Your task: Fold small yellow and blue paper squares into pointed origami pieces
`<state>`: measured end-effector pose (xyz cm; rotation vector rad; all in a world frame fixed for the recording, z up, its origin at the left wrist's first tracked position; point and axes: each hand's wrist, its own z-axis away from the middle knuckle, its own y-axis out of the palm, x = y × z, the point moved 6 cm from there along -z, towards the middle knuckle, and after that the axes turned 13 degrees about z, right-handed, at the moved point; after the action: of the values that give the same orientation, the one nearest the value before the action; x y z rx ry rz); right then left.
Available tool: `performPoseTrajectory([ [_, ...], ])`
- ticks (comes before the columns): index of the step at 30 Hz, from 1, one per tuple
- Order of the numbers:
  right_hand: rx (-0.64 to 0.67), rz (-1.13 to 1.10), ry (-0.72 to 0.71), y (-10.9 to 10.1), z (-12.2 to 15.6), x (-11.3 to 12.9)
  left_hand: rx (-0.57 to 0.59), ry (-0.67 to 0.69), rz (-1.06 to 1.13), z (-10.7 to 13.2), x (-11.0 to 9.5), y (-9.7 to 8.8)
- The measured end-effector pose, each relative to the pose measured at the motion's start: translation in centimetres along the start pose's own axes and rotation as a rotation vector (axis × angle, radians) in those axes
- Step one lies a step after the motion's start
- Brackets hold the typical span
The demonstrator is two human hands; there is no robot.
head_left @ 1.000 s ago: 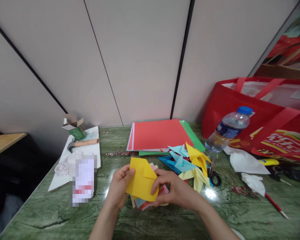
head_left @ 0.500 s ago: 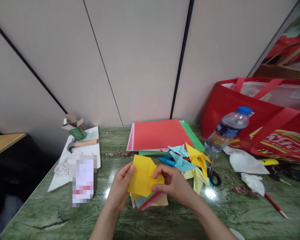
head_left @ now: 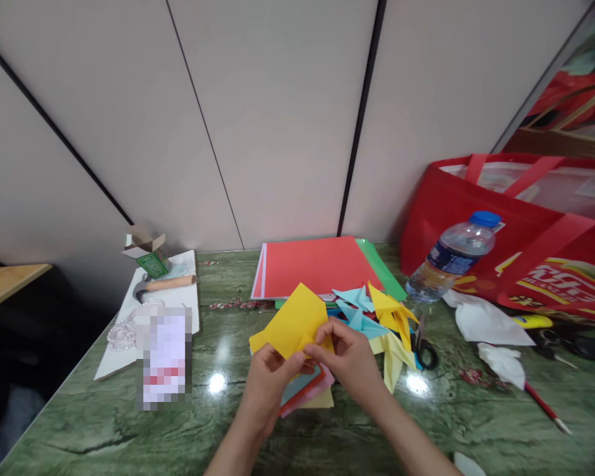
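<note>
A yellow sheet of paper (head_left: 297, 317) is raised above the table between my two hands. My left hand (head_left: 270, 383) pinches its lower edge, the thumb pointing right. My right hand (head_left: 340, 347) is closed on the right-hand corner, fingertips almost meeting the left thumb. Under the hands lies a stack of coloured paper (head_left: 305, 390), partly hidden; grey, orange, pink and cream edges show. To the right rest several folded paper pieces in light blue (head_left: 359, 320), yellow (head_left: 391, 311) and pale yellow (head_left: 394, 357).
Large red sheets (head_left: 317, 264) lie behind. On the right are scissors (head_left: 426, 350), a water bottle (head_left: 453, 258), a red bag (head_left: 520, 231), crumpled tissue (head_left: 503, 363) and a pencil (head_left: 548, 410). On the left, a white board (head_left: 186, 314) bears a hammer (head_left: 168, 284) and small box (head_left: 151, 258).
The yellow sheet has turned and tilted, one corner now pointing up. My left hand has moved right and down to its lower edge, nearer my right hand.
</note>
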<state>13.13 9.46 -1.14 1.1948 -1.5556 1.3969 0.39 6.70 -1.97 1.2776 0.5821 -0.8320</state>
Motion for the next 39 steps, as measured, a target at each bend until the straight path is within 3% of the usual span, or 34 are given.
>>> performPoseTrajectory([
  [8,0.071,-0.008,-0.134,0.5,0.2,1.2,-0.167,0.072,0.095,-0.5,-0.2,-1.8],
  [15,0.103,-0.058,-0.135,0.9,0.2,0.9,-0.246,0.122,0.121,-0.7,-0.4,-2.5],
  [25,0.054,-0.088,-0.107,0.6,0.1,0.5,-0.161,0.096,0.056,-0.4,-0.3,-1.4],
  [33,0.020,-0.028,-0.158,0.4,0.3,1.3,-0.194,0.093,0.090,-0.6,0.0,-1.9],
  [39,0.042,-0.141,-0.122,0.6,0.3,0.8,-0.237,0.104,0.181,-0.7,-0.2,-2.1],
])
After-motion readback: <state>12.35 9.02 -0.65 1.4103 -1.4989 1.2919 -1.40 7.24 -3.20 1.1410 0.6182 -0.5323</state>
